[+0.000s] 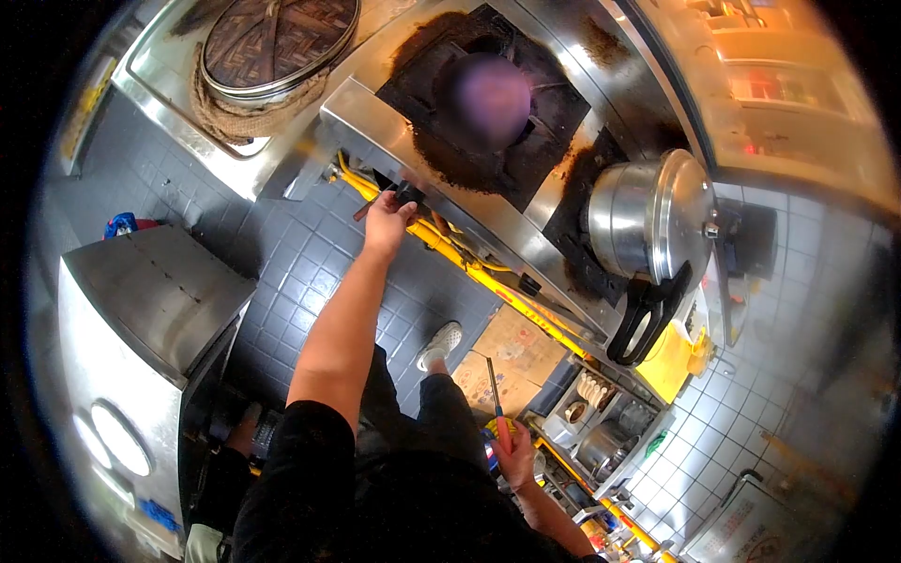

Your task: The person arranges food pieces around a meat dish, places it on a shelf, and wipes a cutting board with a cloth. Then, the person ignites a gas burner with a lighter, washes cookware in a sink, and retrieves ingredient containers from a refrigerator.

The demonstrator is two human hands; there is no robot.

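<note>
You're seemingly adjusting the stove knob (407, 193), left hand (387, 223) pinching it for a gentle twist, right hand (514, 458) clasping a red-handled rod (498, 412).

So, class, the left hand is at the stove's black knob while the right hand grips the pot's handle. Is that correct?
Not quite: the right hand holds a red-handled tool, not the handle of the pot, as the head view shows. The left hand is indeed at the black knob of the stove.

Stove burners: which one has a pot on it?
The burner on the picture's right, beneath the silver pot; the other burner, upper middle, bears no pot and shows a blurred purple glow.
</note>
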